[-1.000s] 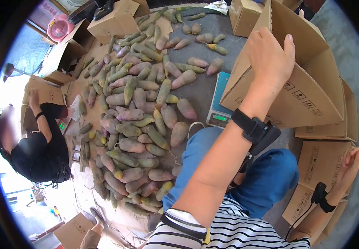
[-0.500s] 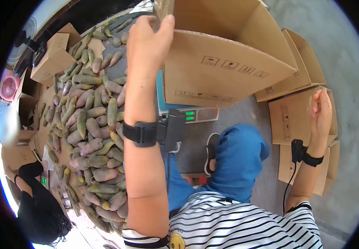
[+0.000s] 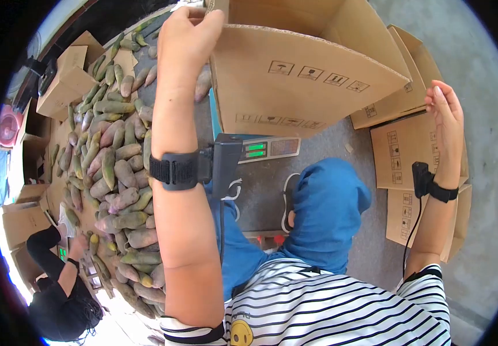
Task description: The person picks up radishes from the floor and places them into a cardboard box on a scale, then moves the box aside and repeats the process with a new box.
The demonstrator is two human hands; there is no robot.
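A large cardboard box (image 3: 306,75) with its top open sits over a blue-topped digital scale (image 3: 269,149) whose display glows green. My left hand (image 3: 188,43) is at the box's upper left corner, its thumb and fingers closed around the edge. My right hand (image 3: 446,115) is raised on the right, beside other boxes. Its fingers are slightly bent and apart, and nothing shows in it. Black straps with small devices circle both my wrists. Left of the scale lies a big heap of long green-and-purple root vegetables, perhaps radishes (image 3: 123,173).
Further open cardboard boxes (image 3: 402,150) stand along the right. At the far left, a person in black (image 3: 59,305) reaches toward another green-lit display. Several boxes (image 3: 64,81) and a pink basin (image 3: 9,124) line the left side. My knees are below the scale.
The view has shifted a little, so the box and scale appear further left. My right hand has risen slightly with its fingers more spread. The person in black has extended an arm.
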